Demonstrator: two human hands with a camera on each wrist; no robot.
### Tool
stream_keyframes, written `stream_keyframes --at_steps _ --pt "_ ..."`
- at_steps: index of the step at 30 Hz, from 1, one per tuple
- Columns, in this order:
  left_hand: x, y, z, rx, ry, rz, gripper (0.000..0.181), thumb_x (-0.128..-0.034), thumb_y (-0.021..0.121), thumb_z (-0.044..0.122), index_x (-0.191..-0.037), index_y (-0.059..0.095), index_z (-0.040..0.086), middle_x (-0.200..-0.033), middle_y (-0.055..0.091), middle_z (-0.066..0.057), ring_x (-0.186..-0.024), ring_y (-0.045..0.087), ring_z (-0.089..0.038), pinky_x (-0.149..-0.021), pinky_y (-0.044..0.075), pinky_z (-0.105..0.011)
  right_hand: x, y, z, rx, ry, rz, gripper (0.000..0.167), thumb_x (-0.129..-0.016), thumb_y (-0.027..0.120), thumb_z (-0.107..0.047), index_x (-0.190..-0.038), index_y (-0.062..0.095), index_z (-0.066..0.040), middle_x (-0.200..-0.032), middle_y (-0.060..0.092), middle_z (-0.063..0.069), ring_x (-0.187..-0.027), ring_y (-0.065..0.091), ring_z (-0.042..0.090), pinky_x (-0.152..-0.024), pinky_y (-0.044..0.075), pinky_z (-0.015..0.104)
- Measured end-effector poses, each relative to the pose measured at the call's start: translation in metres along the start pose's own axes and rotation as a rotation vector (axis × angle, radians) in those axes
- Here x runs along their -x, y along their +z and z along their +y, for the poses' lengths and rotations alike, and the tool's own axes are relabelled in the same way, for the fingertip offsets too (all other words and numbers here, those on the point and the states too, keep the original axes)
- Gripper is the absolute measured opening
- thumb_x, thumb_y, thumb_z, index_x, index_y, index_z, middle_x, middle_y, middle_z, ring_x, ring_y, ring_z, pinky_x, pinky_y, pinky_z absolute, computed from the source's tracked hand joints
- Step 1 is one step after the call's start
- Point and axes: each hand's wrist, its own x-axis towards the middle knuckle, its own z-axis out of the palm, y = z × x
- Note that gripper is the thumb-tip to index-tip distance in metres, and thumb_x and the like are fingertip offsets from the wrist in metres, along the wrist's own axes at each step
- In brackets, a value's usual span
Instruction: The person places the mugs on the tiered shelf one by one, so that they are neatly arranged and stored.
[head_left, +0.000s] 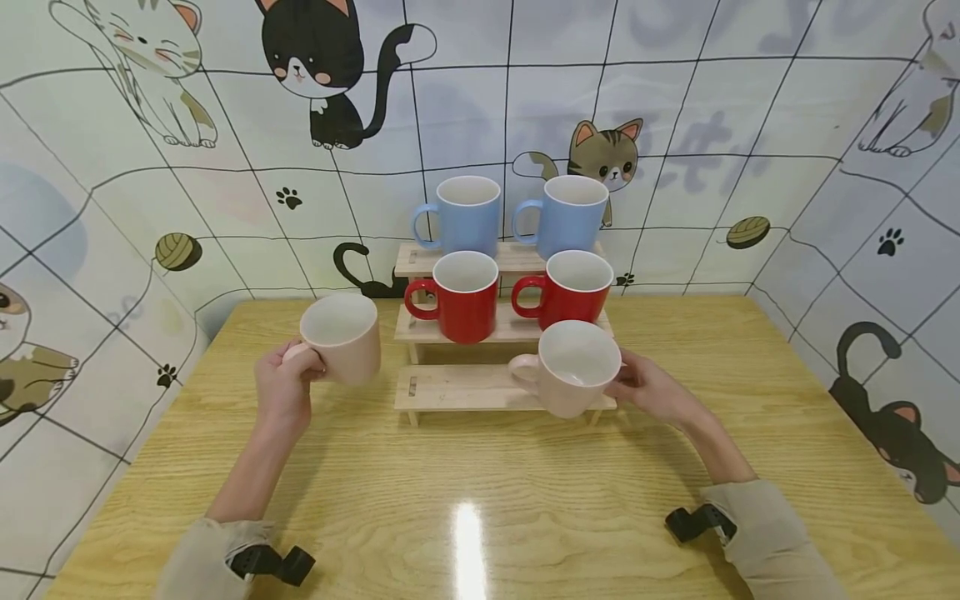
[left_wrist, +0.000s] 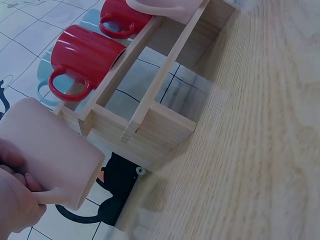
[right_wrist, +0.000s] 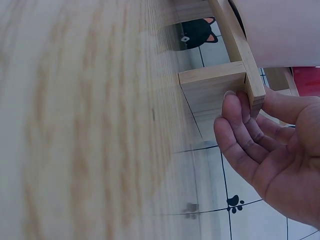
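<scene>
My left hand grips a pale pink mug by its handle, held up left of a three-step wooden rack. In the left wrist view this mug is tilted, fingers curled at its handle. A second pale pink mug is at the right end of the lowest step, handle to the left. Beside it, my right hand pinches the end of that step. The right wrist view shows thumb and curled fingers around the board's end; the mug is above the board.
Two red mugs stand on the middle step, and two light blue mugs on the top one. Their handles point left. The rack stands on a wood-grain table before a cat-patterned backdrop.
</scene>
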Motion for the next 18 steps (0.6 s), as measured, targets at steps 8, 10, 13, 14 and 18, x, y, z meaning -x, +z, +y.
stream_keyframes --at_steps 8,10,13,14,18 --pt "0.018 -0.004 0.009 0.021 -0.049 -0.112 0.035 -0.0747 0.043 -0.022 -0.056 0.052 0.006 -0.054 0.045 0.003 -0.054 0.048 -0.010 -0.059 0.050 -0.022 0.001 0.000 -0.001 0.009 -0.022 0.010 0.053 -0.099 0.059 -0.001 -0.146 0.037 0.009 -0.131 0.057 0.028 -0.107 0.064 0.017 -0.081 0.055 0.030" --pt "0.022 -0.003 0.009 0.015 -0.050 -0.144 0.035 -0.0753 0.044 -0.022 -0.058 0.055 0.006 -0.055 0.048 0.003 -0.055 0.050 -0.010 -0.060 0.051 -0.022 0.000 0.000 0.000 0.002 -0.020 0.005 0.053 -0.099 0.059 -0.001 -0.146 0.037 0.009 -0.132 0.057 0.028 -0.109 0.064 0.018 -0.083 0.055 0.029" --pt "0.028 -0.001 0.009 0.008 -0.041 -0.189 0.037 -0.0755 0.043 -0.023 -0.059 0.058 0.007 -0.057 0.052 0.003 -0.055 0.053 -0.009 -0.060 0.052 -0.022 0.000 0.000 0.000 -0.008 -0.014 0.001 0.053 -0.099 0.059 -0.001 -0.146 0.037 0.008 -0.134 0.056 0.028 -0.113 0.063 0.023 -0.085 0.054 0.029" --pt "0.030 0.000 0.009 0.009 -0.040 -0.202 0.037 -0.0755 0.043 -0.023 -0.061 0.061 0.006 -0.058 0.055 0.002 -0.057 0.054 -0.009 -0.061 0.052 -0.022 0.000 0.000 0.000 -0.008 -0.015 -0.001 0.053 -0.099 0.059 -0.001 -0.146 0.037 0.008 -0.134 0.055 0.029 -0.113 0.063 0.025 -0.086 0.054 0.029" --pt "0.036 0.004 0.004 -0.008 -0.033 -0.254 0.037 -0.0746 0.043 -0.023 -0.060 0.061 0.007 -0.059 0.056 0.002 -0.058 0.054 -0.009 -0.061 0.052 -0.022 -0.001 0.000 0.001 -0.006 -0.015 -0.003 0.054 -0.100 0.058 -0.001 -0.147 0.036 0.008 -0.135 0.055 0.029 -0.116 0.061 0.032 -0.086 0.054 0.029"
